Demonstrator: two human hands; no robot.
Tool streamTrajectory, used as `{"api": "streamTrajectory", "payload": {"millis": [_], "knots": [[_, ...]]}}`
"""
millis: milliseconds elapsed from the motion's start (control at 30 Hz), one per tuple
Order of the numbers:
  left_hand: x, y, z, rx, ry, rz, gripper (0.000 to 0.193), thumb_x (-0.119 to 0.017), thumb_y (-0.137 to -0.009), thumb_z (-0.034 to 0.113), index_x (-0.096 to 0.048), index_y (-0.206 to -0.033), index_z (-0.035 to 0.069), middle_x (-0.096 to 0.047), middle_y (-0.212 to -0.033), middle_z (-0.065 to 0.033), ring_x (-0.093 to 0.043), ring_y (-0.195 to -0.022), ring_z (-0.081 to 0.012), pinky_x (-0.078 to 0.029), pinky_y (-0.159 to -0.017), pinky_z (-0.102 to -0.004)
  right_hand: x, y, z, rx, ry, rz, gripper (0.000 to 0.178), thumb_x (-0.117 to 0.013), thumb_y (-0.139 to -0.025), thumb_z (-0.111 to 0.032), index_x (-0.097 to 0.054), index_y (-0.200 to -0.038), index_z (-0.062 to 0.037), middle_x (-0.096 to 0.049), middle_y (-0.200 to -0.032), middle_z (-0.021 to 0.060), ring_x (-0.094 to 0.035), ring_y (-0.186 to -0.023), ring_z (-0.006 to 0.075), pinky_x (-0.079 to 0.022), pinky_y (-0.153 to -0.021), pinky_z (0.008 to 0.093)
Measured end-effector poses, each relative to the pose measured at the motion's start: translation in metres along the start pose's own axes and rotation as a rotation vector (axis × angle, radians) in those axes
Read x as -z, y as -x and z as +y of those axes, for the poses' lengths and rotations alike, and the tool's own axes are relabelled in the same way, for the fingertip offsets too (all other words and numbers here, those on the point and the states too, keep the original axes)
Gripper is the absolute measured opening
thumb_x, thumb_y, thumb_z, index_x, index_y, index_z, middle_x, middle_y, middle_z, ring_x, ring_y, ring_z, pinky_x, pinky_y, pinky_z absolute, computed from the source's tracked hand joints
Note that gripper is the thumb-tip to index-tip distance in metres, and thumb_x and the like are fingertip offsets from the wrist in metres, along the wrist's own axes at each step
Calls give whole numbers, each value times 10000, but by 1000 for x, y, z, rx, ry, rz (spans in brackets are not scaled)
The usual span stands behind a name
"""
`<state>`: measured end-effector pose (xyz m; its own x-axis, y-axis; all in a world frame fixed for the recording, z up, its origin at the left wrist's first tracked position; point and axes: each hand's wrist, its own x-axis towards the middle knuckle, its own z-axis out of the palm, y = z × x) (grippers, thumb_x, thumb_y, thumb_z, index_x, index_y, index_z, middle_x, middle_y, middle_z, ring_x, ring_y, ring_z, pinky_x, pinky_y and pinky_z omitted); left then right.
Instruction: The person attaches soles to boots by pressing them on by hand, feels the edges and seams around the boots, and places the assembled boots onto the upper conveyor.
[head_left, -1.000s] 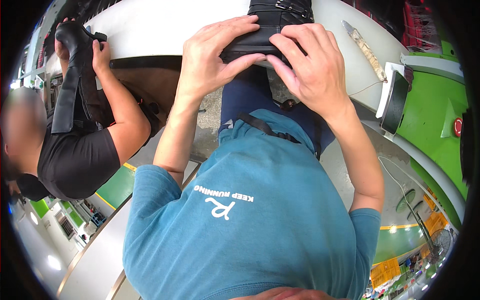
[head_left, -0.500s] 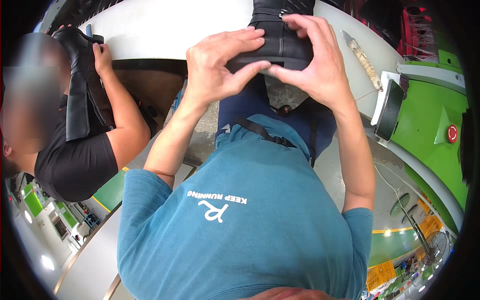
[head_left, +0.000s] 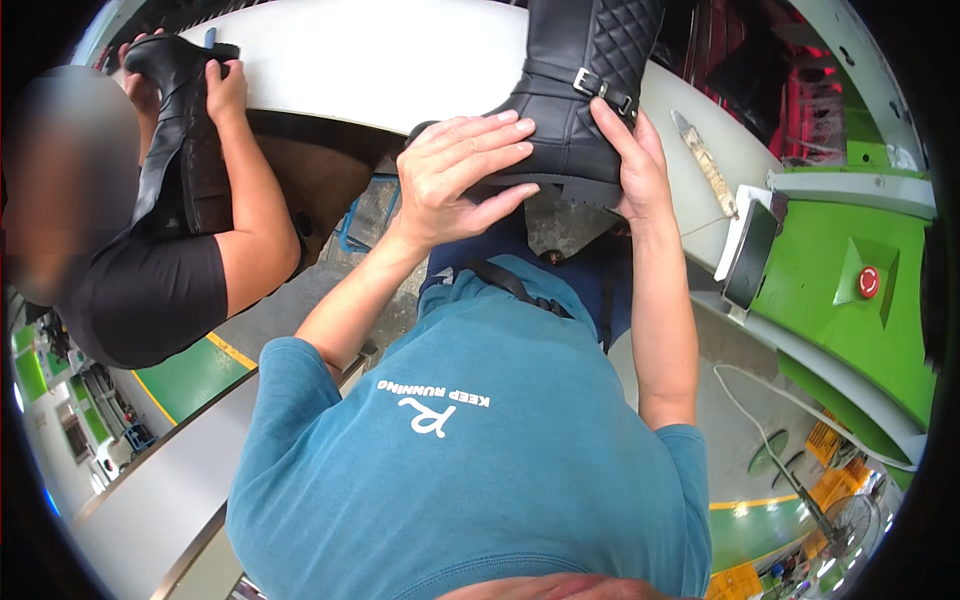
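A black boot (head_left: 565, 120) with a quilted shaft and a buckled ankle strap (head_left: 588, 82) is held over the near edge of the white table. Its toe points left, the heel faces right, and its shaft rises toward the far side. My left hand (head_left: 460, 178) lies over the foot part, fingers across the upper and thumb along the sole. At the heel end, my right hand (head_left: 635, 165) wraps the back of the boot, with fingers near the strap. The middle of the foot is partly covered by my left hand.
The white table (head_left: 350, 60) stretches ahead. A tape-wrapped knife-like tool (head_left: 705, 165) lies on it to the right, close to a dark-screened device (head_left: 752, 255). Beyond stands a green machine with a red button (head_left: 869, 282). At left a person handles another black boot (head_left: 185, 110).
The boot has turned from end-on to side-on, so its quilted shaft and strap show. My right hand has moved from above its end to the heel side; my left hand sits lower in the view.
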<state>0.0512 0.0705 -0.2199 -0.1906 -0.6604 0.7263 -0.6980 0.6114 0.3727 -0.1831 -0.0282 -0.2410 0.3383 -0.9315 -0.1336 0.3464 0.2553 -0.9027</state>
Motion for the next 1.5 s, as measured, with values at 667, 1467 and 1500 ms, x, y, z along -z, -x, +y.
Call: {"api": "streamTrajectory", "payload": {"millis": [667,1467,1500], "knots": [[25,-4,57,582,878,772,829,-845,-968,225,-387,-1638,54,-571,-1521,-153,-624,-1338,-268,-514,-1152,-419,-130,80,-67,878,488,-484,725,-728,-985,-267,-506,-1578,87,-594,-1594,290,-535,-1533,447,-375,-1303,520],[116,-439,-170,164,-189,330,909,-944,-883,467,-536,-1555,11,-789,-1271,-189,-766,-1159,-281,-590,-1014,-401,-2,29,23,764,1004,197,326,-801,-907,-85,-738,-1225,-54,-747,-984,84,-718,-951,304,-533,-916,443],[111,-433,-193,189,-267,283,954,-952,-859,499,-534,-1574,27,-779,-1307,-222,-760,-1209,-319,-586,-1041,-423,-4,28,23,763,1006,205,326,-801,-907,-85,-738,-1225,-54,-747,-984,84,-718,-951,304,-533,-916,443]]}}
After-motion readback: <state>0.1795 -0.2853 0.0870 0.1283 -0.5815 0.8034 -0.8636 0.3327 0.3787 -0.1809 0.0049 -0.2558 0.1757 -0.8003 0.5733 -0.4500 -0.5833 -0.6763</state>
